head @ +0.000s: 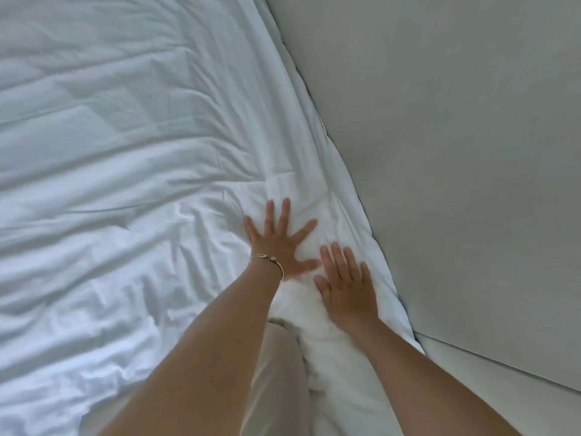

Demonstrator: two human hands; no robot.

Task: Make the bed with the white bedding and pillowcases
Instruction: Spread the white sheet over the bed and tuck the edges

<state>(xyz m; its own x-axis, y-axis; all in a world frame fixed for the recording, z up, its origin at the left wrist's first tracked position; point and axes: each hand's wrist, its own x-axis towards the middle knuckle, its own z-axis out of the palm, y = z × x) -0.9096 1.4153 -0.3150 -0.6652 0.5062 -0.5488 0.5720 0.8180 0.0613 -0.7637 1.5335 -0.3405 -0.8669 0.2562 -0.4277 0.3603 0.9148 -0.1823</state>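
Observation:
The white duvet (pixel 125 184) covers the bed and fills the left and middle of the view, creased all over. My left hand (pixel 278 243), with a thin bracelet at the wrist, lies flat on it with the fingers spread. My right hand (pixel 347 289) lies flat just to the right, palm down, fingers slightly apart, near the duvet's right edge (pixel 374 243). Neither hand holds any cloth. No pillow or pillowcase is in view.
A pale grey wall (pixel 456 152) runs along the bed's right side, close to my right hand. A light strip of floor or base (pixel 503 388) shows at the bottom right. My leg in light trousers (pixel 279 372) rests against the bedding.

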